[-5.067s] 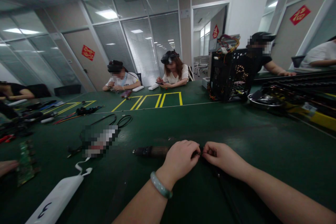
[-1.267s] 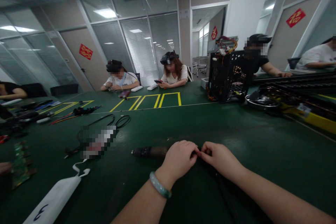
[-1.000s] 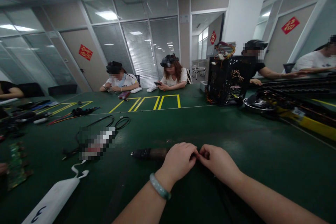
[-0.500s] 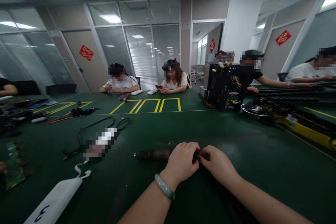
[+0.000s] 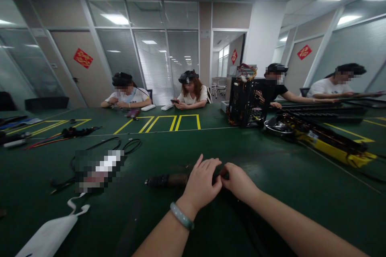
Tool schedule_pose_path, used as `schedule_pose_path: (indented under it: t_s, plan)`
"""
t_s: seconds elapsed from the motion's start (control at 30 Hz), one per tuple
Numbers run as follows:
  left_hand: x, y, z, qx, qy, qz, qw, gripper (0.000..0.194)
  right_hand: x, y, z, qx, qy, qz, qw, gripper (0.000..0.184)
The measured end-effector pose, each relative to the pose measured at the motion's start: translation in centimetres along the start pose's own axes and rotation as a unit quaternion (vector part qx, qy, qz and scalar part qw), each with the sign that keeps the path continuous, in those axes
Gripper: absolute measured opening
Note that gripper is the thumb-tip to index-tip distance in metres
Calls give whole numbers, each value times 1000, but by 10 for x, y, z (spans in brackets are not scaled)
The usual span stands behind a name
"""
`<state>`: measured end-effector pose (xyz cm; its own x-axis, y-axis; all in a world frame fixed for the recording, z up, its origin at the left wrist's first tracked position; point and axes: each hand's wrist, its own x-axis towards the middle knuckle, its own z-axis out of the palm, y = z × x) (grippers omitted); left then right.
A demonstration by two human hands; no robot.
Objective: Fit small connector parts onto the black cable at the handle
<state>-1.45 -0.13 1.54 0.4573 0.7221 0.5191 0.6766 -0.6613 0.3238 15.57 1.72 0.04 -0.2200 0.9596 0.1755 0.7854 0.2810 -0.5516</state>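
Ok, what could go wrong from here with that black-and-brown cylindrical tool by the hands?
The black-and-brown cylindrical tool lies loose on the dark green mat, so it might roll if the left hand or right hand nudges it. The pale green bangle on the left wrist could catch on it.

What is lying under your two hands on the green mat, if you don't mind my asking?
Under the left hand and right hand is the green mat. A dark cylindrical tool runs in beneath the left hand; its far end, and whatever lies between the hands, is covered.
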Motion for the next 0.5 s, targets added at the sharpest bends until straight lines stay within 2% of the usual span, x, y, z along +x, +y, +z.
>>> schedule_pose_path:
  t_s: [0.17,0.27,0.37,0.5]
  plan:
    - [0,0,-4,0,11,24,1000,43,3,6,-4,-9,6,10,1000,5]
    - [0,0,-6,-3,12,26,1000,42,-2,22,-21,-9,20,41,999,6]
    - [-1,-1,-7,-12,4,16,1000,40,-16,50,-52,-6,25,107,994,9]
    - [-3,-5,-6,-38,-31,-2,999,39,-56,109,-110,-24,50,227,972,15]
